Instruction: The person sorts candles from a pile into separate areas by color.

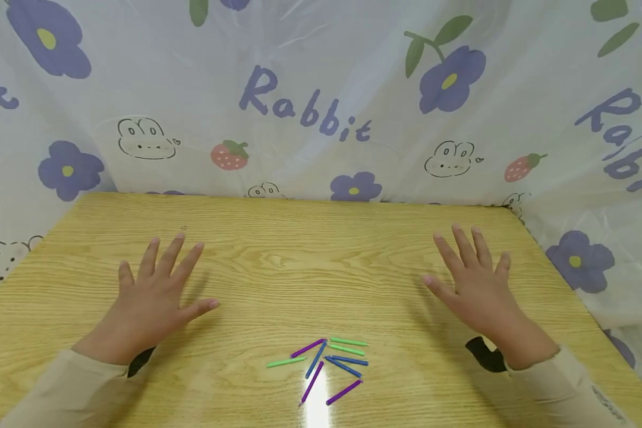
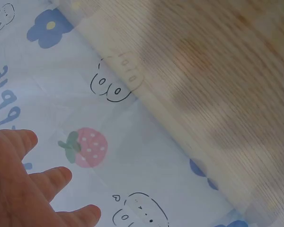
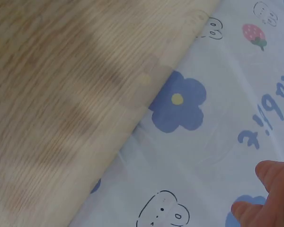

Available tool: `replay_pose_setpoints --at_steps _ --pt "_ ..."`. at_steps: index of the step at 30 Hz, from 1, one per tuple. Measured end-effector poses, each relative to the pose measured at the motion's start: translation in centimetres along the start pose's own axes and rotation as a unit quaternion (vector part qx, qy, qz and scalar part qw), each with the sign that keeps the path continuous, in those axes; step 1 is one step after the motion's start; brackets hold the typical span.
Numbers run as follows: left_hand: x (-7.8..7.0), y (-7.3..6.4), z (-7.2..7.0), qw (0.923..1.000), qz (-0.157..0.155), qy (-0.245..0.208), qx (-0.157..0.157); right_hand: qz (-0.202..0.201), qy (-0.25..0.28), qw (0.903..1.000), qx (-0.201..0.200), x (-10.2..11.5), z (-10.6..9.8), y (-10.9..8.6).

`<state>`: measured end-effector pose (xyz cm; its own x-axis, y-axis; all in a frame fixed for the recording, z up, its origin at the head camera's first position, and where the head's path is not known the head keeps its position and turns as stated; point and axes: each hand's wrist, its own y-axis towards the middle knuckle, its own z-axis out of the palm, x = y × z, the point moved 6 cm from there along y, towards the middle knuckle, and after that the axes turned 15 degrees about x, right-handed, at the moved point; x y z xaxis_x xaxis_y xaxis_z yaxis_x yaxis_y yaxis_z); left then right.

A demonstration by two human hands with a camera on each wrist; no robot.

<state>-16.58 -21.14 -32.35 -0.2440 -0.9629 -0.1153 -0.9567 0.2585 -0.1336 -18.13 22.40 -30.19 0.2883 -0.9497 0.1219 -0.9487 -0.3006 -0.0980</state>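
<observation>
My left hand (image 1: 148, 300) is spread palm down over the left of the wooden table (image 1: 278, 285), with a shadow beside it. Over the right part, my right hand (image 1: 481, 291) is spread the same way. Neither holds anything. Between them, nearer the front, lies a loose group of short thin sticks with narrow tips: green sticks (image 1: 286, 362), blue sticks (image 1: 343, 366) and purple sticks (image 1: 345, 392). Their exact kind is too small to tell. In the wrist views, only some fingers (image 2: 52, 182) of the left hand and fingers (image 3: 270, 194) of the right show.
A white curtain (image 1: 310, 160) printed with rabbits, flowers and strawberries hangs behind the table's back edge and along both sides. Dark bands (image 1: 485, 355) show under both wrists. A bright light reflection (image 1: 317, 410) lies on the tabletop near the front.
</observation>
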Motion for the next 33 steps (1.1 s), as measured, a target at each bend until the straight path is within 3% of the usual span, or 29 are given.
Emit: replay_pose_setpoints --at_steps 6,13,29,33 --pt "-0.4 0.0 -0.3 1.0 0.002 0.007 -0.001 -0.019 0.002 0.9998 -0.01 0.7 0.4 0.3" --pt "-1.3 -0.2 -0.7 0.9998 0.016 0.007 -0.002 -0.043 0.014 0.999 0.006 1.6 1.2 0.7" --pt "-5.0 0.1 0.3 0.9954 0.088 0.037 -0.013 -0.105 0.026 0.993 0.047 4.8 2.7 0.9" --pt "-6.0 0.0 0.7 0.9939 0.106 0.027 -0.013 -0.124 0.034 0.9902 0.054 5.7 3.1 1.0"
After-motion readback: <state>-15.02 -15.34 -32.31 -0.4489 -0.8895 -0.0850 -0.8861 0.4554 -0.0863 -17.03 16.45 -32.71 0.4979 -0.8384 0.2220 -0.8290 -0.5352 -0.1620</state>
